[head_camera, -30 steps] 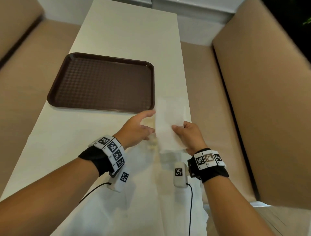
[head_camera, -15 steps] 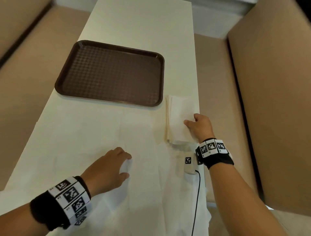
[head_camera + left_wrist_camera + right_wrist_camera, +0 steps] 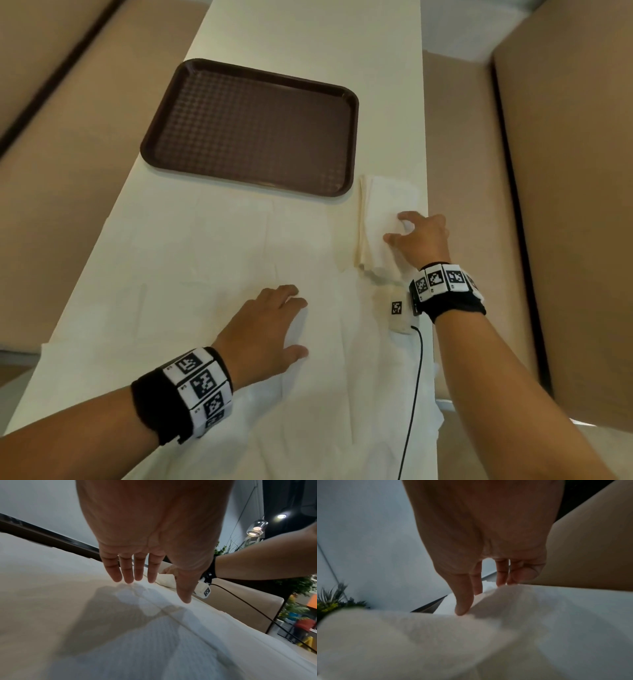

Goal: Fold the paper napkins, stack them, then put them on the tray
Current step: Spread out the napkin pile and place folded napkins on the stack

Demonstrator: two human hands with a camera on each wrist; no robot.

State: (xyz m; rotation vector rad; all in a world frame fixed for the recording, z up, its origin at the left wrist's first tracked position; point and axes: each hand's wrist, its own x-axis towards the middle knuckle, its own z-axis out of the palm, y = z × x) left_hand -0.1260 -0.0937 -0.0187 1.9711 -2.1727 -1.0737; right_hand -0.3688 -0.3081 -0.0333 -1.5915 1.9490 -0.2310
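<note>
Head cam only: tray (image 3: 250,125), folded napkins (image 3: 380,219)

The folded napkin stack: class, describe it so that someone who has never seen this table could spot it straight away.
Start at the brown tray on the long pale table. Just off its near right corner, by the table's right edge, lies the folded napkin stack, with the right hand on it. Unlike the flat unfolded napkins spread beside it, it is a narrow, thick, layered rectangle.

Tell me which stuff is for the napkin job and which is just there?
For the job:
tray
folded napkins, under the right hand
flat napkins, under the left hand

Just there:
table
benches
cable
</note>
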